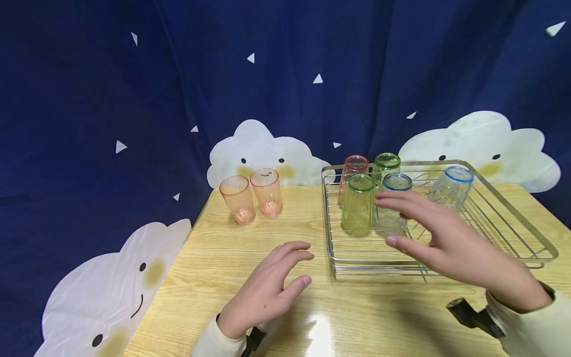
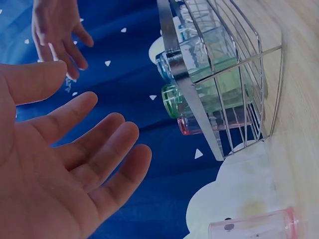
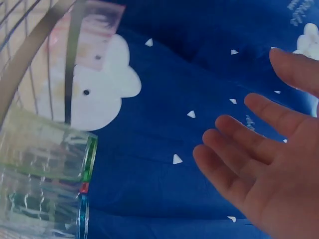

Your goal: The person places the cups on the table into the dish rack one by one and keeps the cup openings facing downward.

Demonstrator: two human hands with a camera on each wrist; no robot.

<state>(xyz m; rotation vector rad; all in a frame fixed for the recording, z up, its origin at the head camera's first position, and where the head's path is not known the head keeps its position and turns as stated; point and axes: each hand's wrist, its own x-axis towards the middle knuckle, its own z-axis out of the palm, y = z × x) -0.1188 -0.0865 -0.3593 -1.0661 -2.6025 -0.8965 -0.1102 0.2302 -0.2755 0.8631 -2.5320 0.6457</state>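
Note:
My left hand (image 1: 267,287) hovers over the wooden table, fingers loosely bent around nothing. In the head view my right hand (image 1: 441,238) is above the front of a wire rack (image 1: 379,259), fingers spread and holding nothing. Inside the rack several clear tumblers stand upside down: a yellow-green one (image 1: 358,210) in front, a blue-rimmed one (image 1: 388,218) partly behind my right fingers, a red-rimmed one (image 1: 356,166) and a green-rimmed one (image 1: 387,161) behind. Another blue-rimmed tumbler (image 1: 455,186) leans at the rack's right. Both hands appear apart from the tumblers in the wrist views.
Two orange-pink tumblers (image 1: 266,191) stand upright side by side at the table's back left. A dark blue curtain (image 1: 285,74) with white clouds and triangles hangs behind the table (image 1: 223,258). Dark mounts show at both wrists.

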